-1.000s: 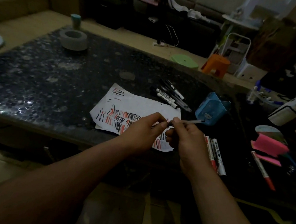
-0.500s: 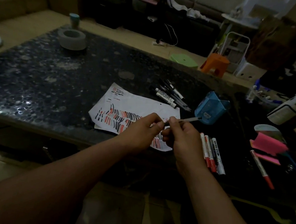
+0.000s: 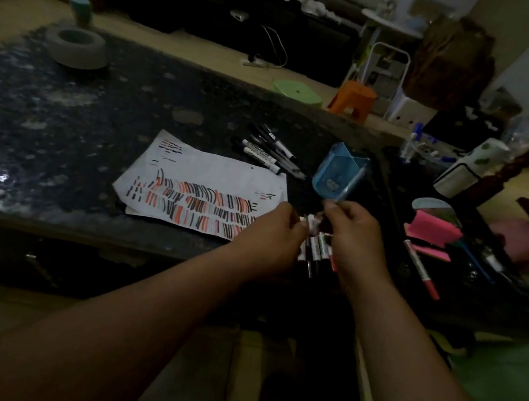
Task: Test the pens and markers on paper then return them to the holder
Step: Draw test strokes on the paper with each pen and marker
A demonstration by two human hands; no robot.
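both forearms are showing bare to the frame edge, with no sleeves. the left hand (image 3: 272, 237) and right hand (image 3: 356, 234) are wearing no gloves.

right hand (image 3: 355, 239): pinching pen (image 3: 347, 189) | at blue holder (image 3: 338, 172) | left hand (image 3: 272, 240): beside

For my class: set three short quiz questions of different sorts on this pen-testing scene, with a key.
1. True or false: the blue pen holder stands upright and is packed with markers.
2. Multiple choice: the cluster of black pens lies (A) on the test paper, (B) on the table beyond the paper, left of the holder, (C) inside the holder.
3. Fill in: the right hand pinches a thin ____ pointing toward the holder.

Key: 1 false, it is tilted and no markers show inside. 2 B. 3 pen, blurred; the left hand is beside the markers at the table edge.
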